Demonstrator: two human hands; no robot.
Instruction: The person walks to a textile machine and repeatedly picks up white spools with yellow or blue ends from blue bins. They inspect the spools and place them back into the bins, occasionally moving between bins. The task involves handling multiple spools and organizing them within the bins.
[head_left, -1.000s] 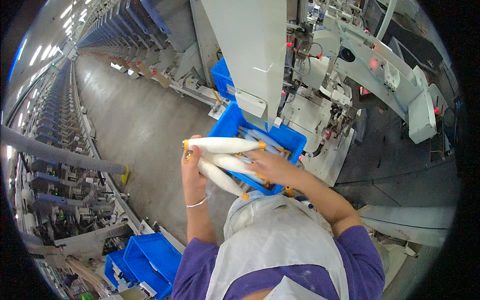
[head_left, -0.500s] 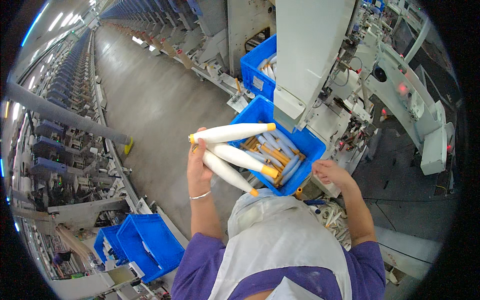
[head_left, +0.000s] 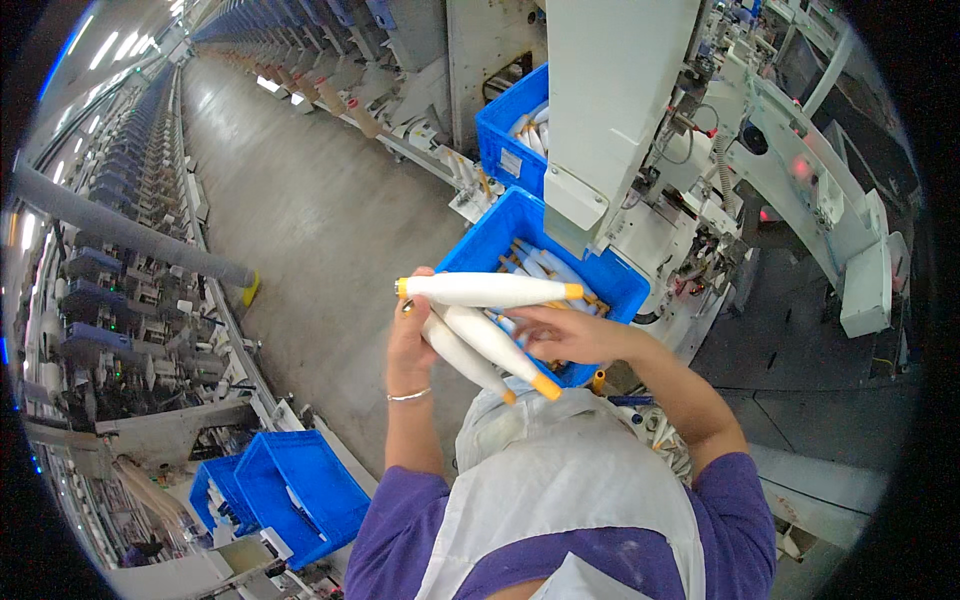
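My left hand [head_left: 408,335] grips the yellow-tipped ends of several white yarn bobbins that fan out to the right. The top white bobbin [head_left: 490,290] lies almost level; the middle bobbin [head_left: 487,332] and the lower bobbin [head_left: 462,358] slant down toward my apron. My right hand [head_left: 565,334] is over the blue crate [head_left: 628,288], close beside the held bobbins. Its fingers reach left and look apart, with the tips partly hidden by the bobbins. Pale blue bobbins [head_left: 562,268] and brown tubes lie in the crate beneath.
Behind this crate stands another blue crate [head_left: 497,125] with white bobbins. A white machine column [head_left: 610,110] rises beside both, with machinery to the right. Blue bins [head_left: 300,490] sit at lower left. A grey aisle floor [head_left: 290,210] runs between machine rows.
My right hand has moved left from the crate's right side to beside the bobbins. My left hand, still holding them, has shifted slightly right and the bobbins sit lower.
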